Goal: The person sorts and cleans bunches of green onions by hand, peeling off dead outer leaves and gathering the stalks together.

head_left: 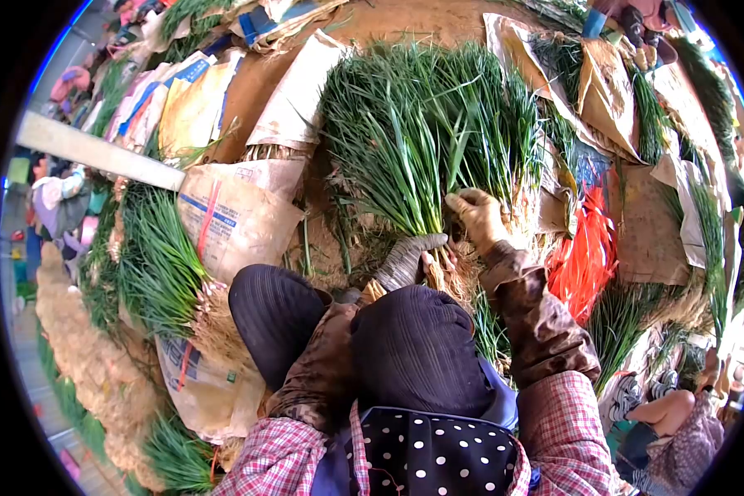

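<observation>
My left hand (409,258), in a grey glove, is wrapped around the lower stems of a bunch of green chives (417,178). The bunch's leaves fan away from me, and its pale roots (450,277) hang below the hand. To its right, my right hand (478,217) wears a tan glove. Its fingers are curled and pinched together against the edge of the bunch; what lies between the fingertips is too small to make out. A larger heap of chives (500,124) lies just beyond both hands, its roots toward the right hand.
Red plastic ties (585,256) lie right of my right arm. At left, a rooted bunch of greens (169,256) rests by a printed paper sack (236,219). A white bar (99,149) juts in from the left. Other people sit nearby, one with bare knees (665,413) at lower right.
</observation>
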`<action>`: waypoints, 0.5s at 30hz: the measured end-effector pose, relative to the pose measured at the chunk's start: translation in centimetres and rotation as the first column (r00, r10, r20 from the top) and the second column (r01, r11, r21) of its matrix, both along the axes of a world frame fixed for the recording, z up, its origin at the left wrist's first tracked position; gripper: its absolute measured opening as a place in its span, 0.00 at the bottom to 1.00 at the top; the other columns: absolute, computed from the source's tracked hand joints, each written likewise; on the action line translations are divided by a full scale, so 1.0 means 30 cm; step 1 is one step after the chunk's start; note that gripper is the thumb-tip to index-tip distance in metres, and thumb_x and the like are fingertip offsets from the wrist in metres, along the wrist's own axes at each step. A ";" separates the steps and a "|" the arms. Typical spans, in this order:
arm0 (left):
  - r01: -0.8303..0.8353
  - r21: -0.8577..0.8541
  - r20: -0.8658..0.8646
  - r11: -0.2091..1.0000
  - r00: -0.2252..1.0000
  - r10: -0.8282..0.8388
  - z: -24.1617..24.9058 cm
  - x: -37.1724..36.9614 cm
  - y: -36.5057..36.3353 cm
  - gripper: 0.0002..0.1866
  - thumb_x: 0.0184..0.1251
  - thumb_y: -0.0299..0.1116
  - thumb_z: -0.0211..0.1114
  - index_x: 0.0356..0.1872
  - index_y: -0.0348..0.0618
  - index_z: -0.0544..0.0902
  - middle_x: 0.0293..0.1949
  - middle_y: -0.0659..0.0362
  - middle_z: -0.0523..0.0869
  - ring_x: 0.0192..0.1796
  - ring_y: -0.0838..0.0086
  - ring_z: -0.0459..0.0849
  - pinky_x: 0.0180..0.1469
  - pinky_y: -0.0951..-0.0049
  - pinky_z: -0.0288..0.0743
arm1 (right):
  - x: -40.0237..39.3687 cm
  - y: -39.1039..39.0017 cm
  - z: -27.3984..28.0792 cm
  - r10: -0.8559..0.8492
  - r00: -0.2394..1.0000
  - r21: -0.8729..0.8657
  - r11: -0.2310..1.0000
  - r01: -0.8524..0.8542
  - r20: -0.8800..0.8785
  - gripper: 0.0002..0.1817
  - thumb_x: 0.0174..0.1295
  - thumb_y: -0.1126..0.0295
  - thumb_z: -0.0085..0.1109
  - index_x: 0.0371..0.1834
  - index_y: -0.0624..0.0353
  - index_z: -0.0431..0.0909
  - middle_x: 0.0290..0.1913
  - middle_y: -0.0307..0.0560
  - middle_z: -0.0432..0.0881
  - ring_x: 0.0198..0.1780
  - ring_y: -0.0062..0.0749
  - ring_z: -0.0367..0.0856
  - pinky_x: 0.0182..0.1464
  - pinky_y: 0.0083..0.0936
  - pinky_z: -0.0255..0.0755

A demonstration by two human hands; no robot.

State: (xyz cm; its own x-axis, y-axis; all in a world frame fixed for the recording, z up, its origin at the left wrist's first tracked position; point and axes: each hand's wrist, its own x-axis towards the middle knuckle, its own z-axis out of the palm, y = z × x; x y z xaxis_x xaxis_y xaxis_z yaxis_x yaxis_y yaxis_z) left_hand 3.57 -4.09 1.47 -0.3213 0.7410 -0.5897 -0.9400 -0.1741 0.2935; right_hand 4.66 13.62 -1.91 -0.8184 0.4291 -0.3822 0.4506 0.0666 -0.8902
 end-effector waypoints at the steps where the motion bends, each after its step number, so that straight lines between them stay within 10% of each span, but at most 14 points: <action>1: -0.016 -0.073 -0.037 0.997 0.999 0.014 -0.041 0.000 -0.004 0.11 0.56 0.31 0.67 0.33 0.31 0.80 0.24 0.50 0.82 0.21 0.64 0.80 0.26 0.66 0.79 | 0.015 -0.032 0.009 0.089 0.996 -0.011 0.996 -0.089 -0.007 0.13 0.60 0.63 0.62 0.44 0.59 0.79 0.42 0.48 0.84 0.41 0.34 0.81 0.47 0.28 0.77; 4: -0.089 -0.130 -0.145 0.988 0.987 0.070 -0.312 0.000 -0.014 0.11 0.51 0.28 0.70 0.32 0.32 0.80 0.24 0.51 0.82 0.16 0.63 0.78 0.22 0.64 0.78 | 0.069 -0.056 -0.108 0.208 0.970 0.208 0.961 -0.180 -0.126 0.08 0.60 0.68 0.61 0.39 0.60 0.80 0.39 0.48 0.84 0.35 0.31 0.81 0.39 0.26 0.78; 6: -0.146 -0.079 -0.176 0.986 0.976 0.130 -0.180 0.002 -0.014 0.10 0.51 0.26 0.70 0.32 0.32 0.80 0.26 0.51 0.83 0.21 0.63 0.81 0.25 0.65 0.79 | 0.117 -0.054 -0.099 0.247 0.902 0.462 0.885 -0.061 -0.354 0.06 0.62 0.69 0.59 0.33 0.60 0.78 0.34 0.49 0.84 0.31 0.30 0.80 0.36 0.25 0.77; 7: -0.175 -0.051 -0.190 0.983 0.968 0.163 -0.132 0.003 -0.012 0.10 0.50 0.26 0.69 0.33 0.32 0.80 0.27 0.52 0.84 0.23 0.63 0.82 0.27 0.65 0.80 | 0.143 -0.046 -0.083 -0.043 0.991 0.263 0.962 0.076 -0.130 0.06 0.62 0.69 0.59 0.31 0.60 0.77 0.34 0.50 0.84 0.32 0.31 0.81 0.37 0.26 0.78; 9: -0.248 -0.041 -0.204 0.968 0.950 0.235 -0.133 0.003 -0.005 0.12 0.51 0.23 0.68 0.38 0.31 0.81 0.32 0.51 0.85 0.32 0.65 0.85 0.34 0.67 0.81 | 0.208 0.011 -0.115 -0.093 0.994 0.218 0.973 0.080 0.052 0.05 0.58 0.70 0.60 0.32 0.59 0.80 0.36 0.52 0.84 0.35 0.32 0.83 0.38 0.29 0.78; 11: -0.195 -0.003 -0.161 0.981 0.968 0.192 -0.134 -0.009 -0.019 0.14 0.52 0.23 0.68 0.41 0.30 0.81 0.33 0.51 0.85 0.35 0.65 0.84 0.37 0.68 0.81 | 0.340 0.034 -0.201 0.371 0.902 0.477 0.766 -0.432 0.221 0.06 0.56 0.68 0.59 0.32 0.56 0.82 0.36 0.52 0.85 0.37 0.33 0.84 0.40 0.30 0.78; 12: -0.177 -0.004 -0.120 0.984 0.977 0.175 -0.139 -0.015 -0.023 0.14 0.53 0.23 0.67 0.41 0.30 0.80 0.33 0.51 0.85 0.34 0.65 0.84 0.36 0.68 0.81 | 0.350 0.042 -0.290 0.617 0.593 0.421 0.420 -0.804 0.517 0.08 0.54 0.65 0.59 0.33 0.53 0.84 0.34 0.51 0.85 0.36 0.35 0.84 0.41 0.31 0.78; 14: -0.134 -0.005 -0.032 0.991 0.991 0.134 -0.160 -0.016 -0.026 0.14 0.53 0.23 0.67 0.42 0.31 0.80 0.33 0.51 0.85 0.33 0.66 0.84 0.36 0.68 0.81 | 0.350 0.024 -0.173 0.604 0.618 0.519 0.360 -0.775 0.503 0.13 0.60 0.60 0.56 0.40 0.54 0.82 0.33 0.50 0.85 0.32 0.34 0.83 0.34 0.30 0.78; 15: -0.117 -0.005 0.009 0.993 0.993 0.117 -0.165 -0.014 -0.028 0.14 0.53 0.23 0.67 0.42 0.31 0.80 0.33 0.51 0.85 0.32 0.66 0.84 0.36 0.68 0.81 | 0.272 -0.012 -0.019 0.326 0.854 0.626 0.582 -0.519 0.406 0.15 0.64 0.57 0.55 0.45 0.56 0.80 0.33 0.51 0.84 0.30 0.34 0.82 0.31 0.29 0.78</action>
State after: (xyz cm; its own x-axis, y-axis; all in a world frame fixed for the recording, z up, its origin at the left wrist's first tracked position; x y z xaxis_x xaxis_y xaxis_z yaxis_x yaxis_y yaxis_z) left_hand 3.14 -4.94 -3.46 -0.4002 0.6958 -0.5964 -0.9159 -0.2815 0.2862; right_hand 12.82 13.27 -2.47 -0.9096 0.2678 -0.3176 0.3786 0.8491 -0.3683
